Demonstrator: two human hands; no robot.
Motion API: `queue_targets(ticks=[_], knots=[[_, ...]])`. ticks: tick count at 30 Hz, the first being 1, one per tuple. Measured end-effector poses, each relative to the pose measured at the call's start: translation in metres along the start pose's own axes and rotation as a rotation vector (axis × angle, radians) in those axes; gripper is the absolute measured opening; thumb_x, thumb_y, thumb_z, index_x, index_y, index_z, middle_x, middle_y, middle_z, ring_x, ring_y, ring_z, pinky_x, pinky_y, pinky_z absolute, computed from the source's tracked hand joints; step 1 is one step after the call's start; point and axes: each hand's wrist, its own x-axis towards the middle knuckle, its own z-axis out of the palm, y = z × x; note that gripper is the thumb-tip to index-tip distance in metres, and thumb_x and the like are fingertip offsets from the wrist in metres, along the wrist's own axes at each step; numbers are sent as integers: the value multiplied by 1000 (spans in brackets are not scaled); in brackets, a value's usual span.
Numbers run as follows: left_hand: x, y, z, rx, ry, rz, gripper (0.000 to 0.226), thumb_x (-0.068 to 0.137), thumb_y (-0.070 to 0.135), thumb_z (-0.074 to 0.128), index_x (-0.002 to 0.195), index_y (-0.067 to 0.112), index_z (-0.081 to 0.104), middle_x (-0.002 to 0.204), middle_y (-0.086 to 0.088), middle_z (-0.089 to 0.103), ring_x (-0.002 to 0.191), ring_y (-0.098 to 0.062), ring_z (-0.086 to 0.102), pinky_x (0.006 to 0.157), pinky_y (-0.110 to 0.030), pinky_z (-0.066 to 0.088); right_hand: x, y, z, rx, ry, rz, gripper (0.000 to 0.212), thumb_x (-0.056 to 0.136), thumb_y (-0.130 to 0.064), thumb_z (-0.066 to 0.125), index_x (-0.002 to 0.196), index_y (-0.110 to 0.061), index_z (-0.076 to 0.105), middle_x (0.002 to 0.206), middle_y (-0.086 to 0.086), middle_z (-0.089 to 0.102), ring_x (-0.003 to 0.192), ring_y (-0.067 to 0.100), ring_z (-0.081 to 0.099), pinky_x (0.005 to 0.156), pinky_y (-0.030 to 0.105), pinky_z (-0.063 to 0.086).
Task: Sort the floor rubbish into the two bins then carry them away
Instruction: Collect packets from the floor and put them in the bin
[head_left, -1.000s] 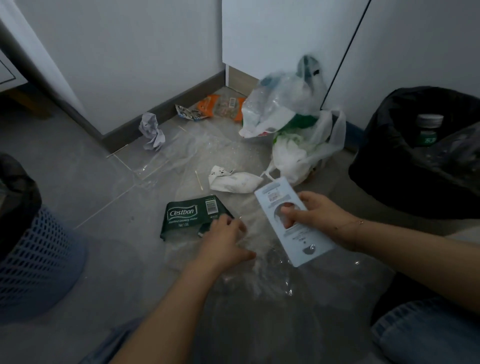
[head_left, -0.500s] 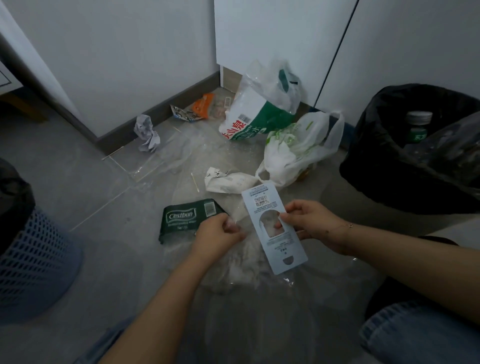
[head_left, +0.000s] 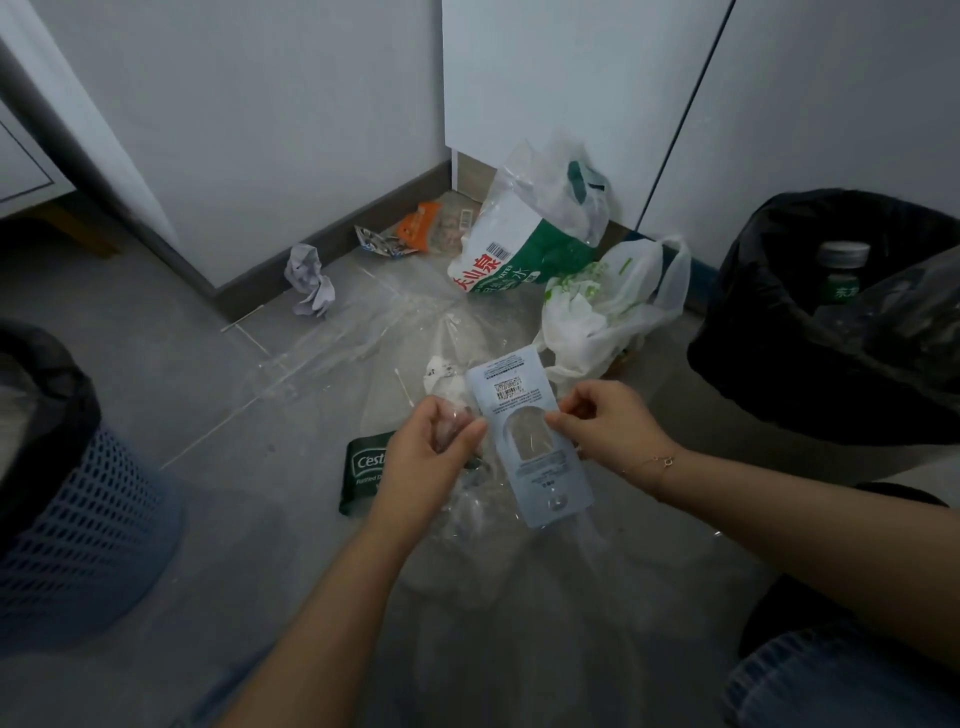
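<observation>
Pinching the right edge of a pale blue card backing (head_left: 530, 441) between thumb and fingertips, the right hand (head_left: 608, 426) holds it up above the floor (head_left: 218, 519), printed side and barcode facing the camera. The left hand (head_left: 431, 457), just left of the card, has its fingers pressed together on a bit of crumpled clear plastic (head_left: 457, 421) at the card's left edge. Below both hands a large clear plastic sheet (head_left: 519, 597) lies spread over the floor. Just left of the left hand, partly hidden by it, lies a dark green label (head_left: 363, 478). Beyond the hands sit a crumpled white tissue (head_left: 441, 384), a white carrier bag (head_left: 608, 312) and a green and white water-bottle wrap (head_left: 519, 244); a ball of paper (head_left: 309, 280) lies further left by the skirting. Far left of the left hand stands a blue mesh bin (head_left: 78, 519) with a black liner. Right of the right hand is a black-lined bin (head_left: 831, 338) holding a capped bottle (head_left: 841, 270).
</observation>
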Motion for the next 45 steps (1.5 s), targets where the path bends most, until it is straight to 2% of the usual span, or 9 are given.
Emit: queue_targets(ticks=[10,16,20,23,28,31,33,39,45], knots=[[-4,11,4,-342,-70,-166,33,83,5,68,113,13,58,104,-4,73,88,-21,72,71,-35,60,-7,-23,-5,44,-120,-72,18,80,-15,73,68,-13,60,68,0,62,63,7,55,59,18,49],[-4,24,-10,-684,25,-185,36,80,4,67,114,12,60,109,-13,71,101,-31,67,82,-52,55,-15,-22,-18,227,56,52,39,81,-38,69,112,-21,52,114,1,51,95,12,53,74,22,47],[-5,31,-21,-809,-59,-200,31,83,8,65,111,21,62,115,-13,68,108,-33,64,90,-69,43,-29,-18,-24,675,-397,368,90,62,-65,73,137,-25,42,142,0,46,123,24,52,101,46,44],[-6,33,-19,-764,-88,-193,34,87,1,61,117,18,59,111,-13,70,100,-33,67,85,-64,49,-36,-34,-27,993,-629,379,60,83,-42,65,135,-15,49,131,13,58,117,31,59,98,47,48],[-6,22,-13,-668,-29,-209,40,85,-5,61,120,13,54,105,-14,72,92,-29,71,73,-45,58,-26,-48,-27,643,-396,103,83,80,16,58,139,-37,35,117,10,62,100,34,66,82,43,57],[-5,12,-10,-617,-9,-233,38,86,-6,61,117,14,55,106,-12,72,94,-29,70,78,-49,57,-29,-44,-21,315,-383,-178,81,81,20,54,138,-35,36,132,5,49,85,25,60,83,43,54],[-5,9,-8,-593,-8,-252,42,85,-6,62,120,15,55,107,-12,71,97,-31,69,86,-54,54,-29,-36,-15,134,-358,-357,69,84,18,50,134,-30,46,138,-2,46,102,25,59,90,46,51],[-2,8,-10,-649,-68,-385,35,90,3,57,123,12,56,103,-15,71,91,-30,69,73,-44,58,-22,-25,-18,-417,-349,-617,56,83,15,48,120,-23,66,140,-6,42,130,5,35,107,14,30],[1,16,-29,-895,-291,-471,63,93,60,36,130,12,55,125,-21,61,117,-40,57,103,-57,38,-16,-37,-21,-648,-403,-682,59,82,13,44,124,-24,63,146,-5,42,135,12,36,107,11,21]])
